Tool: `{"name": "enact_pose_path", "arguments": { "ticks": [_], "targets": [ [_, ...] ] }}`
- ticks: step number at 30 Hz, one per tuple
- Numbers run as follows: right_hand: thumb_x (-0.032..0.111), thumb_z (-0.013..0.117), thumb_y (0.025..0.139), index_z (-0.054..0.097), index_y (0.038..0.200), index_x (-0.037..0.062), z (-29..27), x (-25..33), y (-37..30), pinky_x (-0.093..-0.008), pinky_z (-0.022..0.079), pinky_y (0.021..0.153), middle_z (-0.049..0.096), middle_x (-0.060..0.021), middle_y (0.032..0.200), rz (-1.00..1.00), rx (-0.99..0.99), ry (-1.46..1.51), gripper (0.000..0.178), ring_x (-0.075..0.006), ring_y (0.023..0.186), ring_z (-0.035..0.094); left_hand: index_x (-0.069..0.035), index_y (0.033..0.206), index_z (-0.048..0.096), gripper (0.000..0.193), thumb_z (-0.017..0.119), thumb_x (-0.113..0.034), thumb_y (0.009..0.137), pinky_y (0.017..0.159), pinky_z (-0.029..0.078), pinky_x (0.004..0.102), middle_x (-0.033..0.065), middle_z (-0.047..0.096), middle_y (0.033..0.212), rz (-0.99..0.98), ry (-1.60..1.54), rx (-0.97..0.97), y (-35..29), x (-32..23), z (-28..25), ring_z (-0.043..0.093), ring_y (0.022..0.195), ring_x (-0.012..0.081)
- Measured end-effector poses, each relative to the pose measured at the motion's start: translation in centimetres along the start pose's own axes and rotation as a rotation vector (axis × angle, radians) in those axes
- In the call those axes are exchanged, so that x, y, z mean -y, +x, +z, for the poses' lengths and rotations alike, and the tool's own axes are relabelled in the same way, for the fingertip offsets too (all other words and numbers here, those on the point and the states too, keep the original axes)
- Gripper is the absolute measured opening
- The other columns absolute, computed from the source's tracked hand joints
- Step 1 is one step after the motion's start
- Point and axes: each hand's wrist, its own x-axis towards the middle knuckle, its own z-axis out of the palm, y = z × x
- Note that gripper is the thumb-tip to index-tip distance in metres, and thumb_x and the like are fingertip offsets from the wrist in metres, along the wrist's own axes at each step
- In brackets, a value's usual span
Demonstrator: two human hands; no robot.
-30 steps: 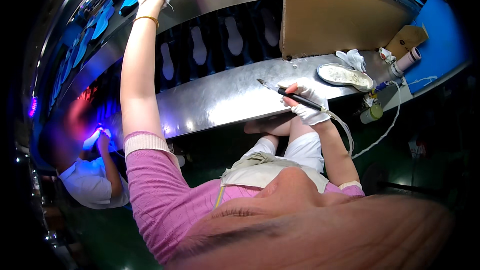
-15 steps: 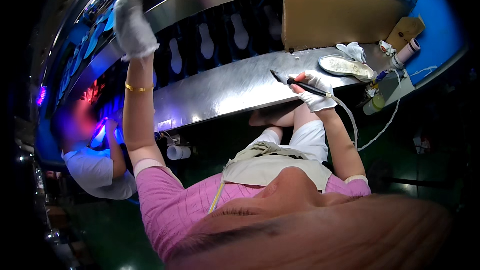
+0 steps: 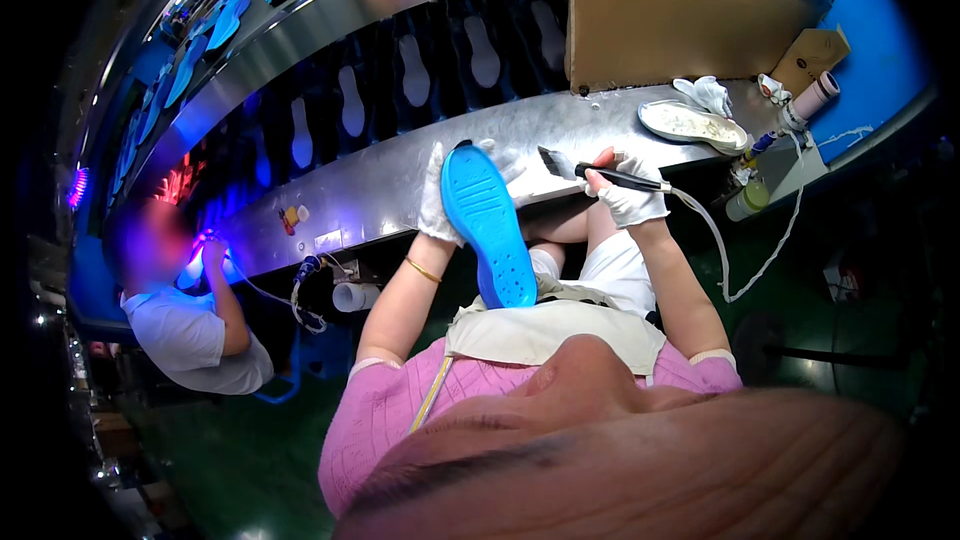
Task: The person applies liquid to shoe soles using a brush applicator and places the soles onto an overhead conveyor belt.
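Observation:
My left hand (image 3: 437,202), in a white glove, grips a blue shoe sole (image 3: 487,225) by its edge and holds it upright over my lap, in front of the steel bench (image 3: 390,185). My right hand (image 3: 628,198), also gloved, holds a black brush (image 3: 590,170) with a white hose trailing from its handle. The bristle end points left toward the sole's top, a short gap away.
A white sole lies on a tray (image 3: 692,124) at the bench's right, beside a crumpled glove (image 3: 705,92), a roll (image 3: 812,98) and a small bottle (image 3: 748,198). Blue soles (image 3: 215,25) ride the upper conveyor. A cardboard sheet (image 3: 670,10) stands behind. Another person (image 3: 185,320) sits at left.
My left hand came down from the upper conveyor with a blue sole and now holds it in front of me. The right hand with the brush stayed roughly in place.

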Motion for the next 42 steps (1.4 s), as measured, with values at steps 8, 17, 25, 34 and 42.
{"name": "enact_pose_path", "arguments": {
  "ticks": [8,17,25,34,42],
  "targets": [
    [0.001,0.069,0.083,0.057,0.093,0.0047,3.4,-1.1,1.9,-0.025,0.052,0.072,0.064,-0.0056,0.084,-0.039,0.104,0.026,0.016,-0.011,0.077,0.062,-0.013,0.141,0.038,0.087,0.034,-0.078,0.083,0.098,0.048,0.0496,0.0184,0.05,0.134,0.15,0.148,-0.201,0.2,4.5,0.3,0.054,0.118,0.0368],
    [-0.003,0.07,0.079,0.056,0.098,0.0035,6.4,-0.3,2.4,-0.0248,0.052,0.071,0.063,-0.0068,0.086,-0.376,0.039,-0.182,0.025,-0.0108,0.076,0.062,-0.014,0.139,0.041,0.081,0.037,-0.075,0.086,0.103,0.043,0.0406,0.0118,0.05,0.134,0.294,0.269,-0.264,1.8,6.6,0.6,0.052,0.12,0.0263],
    [-0.003,0.07,0.075,0.061,0.093,0.0038,5.9,-1.0,0.6,-0.0244,0.052,0.068,0.064,-0.0066,0.081,-0.124,0.214,-0.135,0.021,-0.0119,0.072,0.063,-0.006,0.136,0.044,0.083,0.041,-0.072,0.086,0.102,0.043,0.0433,0.0153,0.053,0.131,0.25,0.264,-0.373,1.0,5.0,0.0,0.054,0.116,0.0301],
    [-0.003,0.069,0.079,0.059,0.088,0.0025,4.2,-2.0,-2.2,-0.024,0.051,0.069,0.062,-0.0044,0.079,-0.058,0.352,-0.089,0.014,-0.0106,0.074,0.063,-0.002,0.14,0.038,0.096,0.035,-0.079,0.083,0.101,0.044,0.0477,0.0227,0.05,0.134,0.116,0.296,-0.292,0.1,3.7,0.5,0.053,0.118,0.037],
    [0.003,0.07,0.082,0.059,0.089,0.0024,2.1,-3.0,-4.0,-0.0253,0.054,0.067,0.066,-0.0102,0.09,0.114,0.178,0.083,0.013,-0.0121,0.072,0.064,-0.009,0.142,0.033,0.091,0.034,-0.078,0.082,0.098,0.048,0.0419,0.0137,0.051,0.132,-0.142,0.496,-0.314,-2.8,6.7,-0.7,0.055,0.117,0.0269]
  ]
}}
